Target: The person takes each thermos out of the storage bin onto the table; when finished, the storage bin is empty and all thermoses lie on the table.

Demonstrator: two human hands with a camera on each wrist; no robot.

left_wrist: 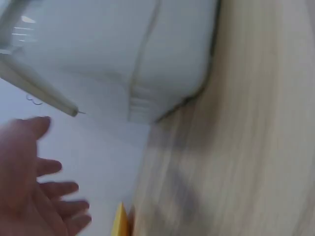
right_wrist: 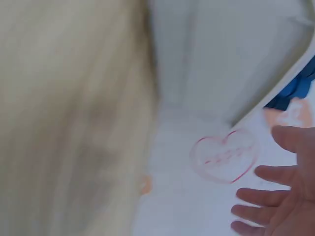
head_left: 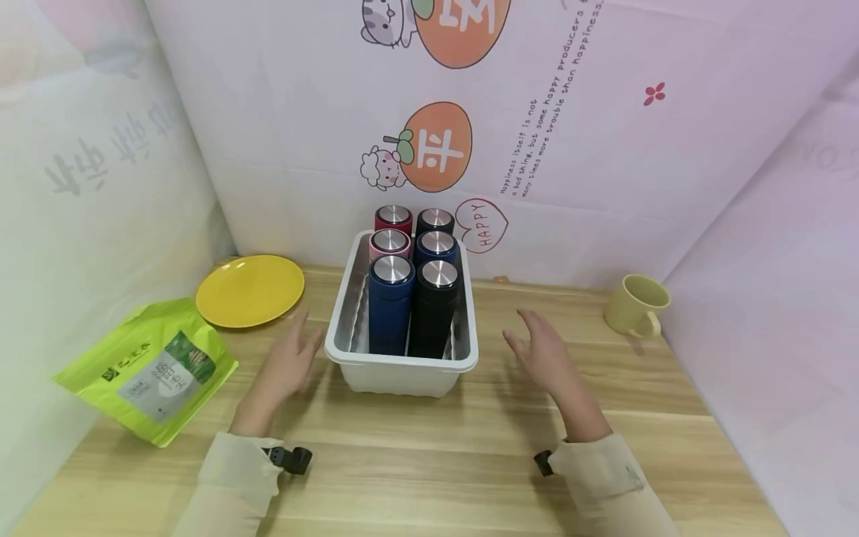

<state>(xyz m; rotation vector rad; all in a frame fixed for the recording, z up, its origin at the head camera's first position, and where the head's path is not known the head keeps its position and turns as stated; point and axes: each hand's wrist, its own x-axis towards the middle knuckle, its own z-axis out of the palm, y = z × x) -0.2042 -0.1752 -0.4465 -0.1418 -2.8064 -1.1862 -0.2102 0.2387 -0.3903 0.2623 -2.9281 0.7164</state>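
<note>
Nearest, the left hand (head_left: 287, 362) had its fingers relaxed and spread, and the right hand (head_left: 546, 354) matched it, its fingers extended and parted. Left of the left hand sat a bright green pouch (head_left: 150, 373) with a printed front. Between the two hands, on the wooden desk (head_left: 403, 455), stood a pale plastic tub (head_left: 403, 377), just beside the left hand and a little apart from the right.

Six upright, silver-lidded bottles filled it in pairs. Closest to the hands were a blue bottle (head_left: 389, 321), on the left hand's side, and a black bottle (head_left: 432, 321), on the right hand's. Next came a pink bottle (head_left: 389, 242) and a navy bottle (head_left: 438, 242), then a red bottle (head_left: 394, 216) and a dark bottle (head_left: 435, 219).

Beyond the left hand lay a yellow plate (head_left: 250, 291); beyond and right of the right hand stood a yellowish mug (head_left: 634, 307). Farthest off, past both hands, hung a printed cloth (head_left: 577, 186).
</note>
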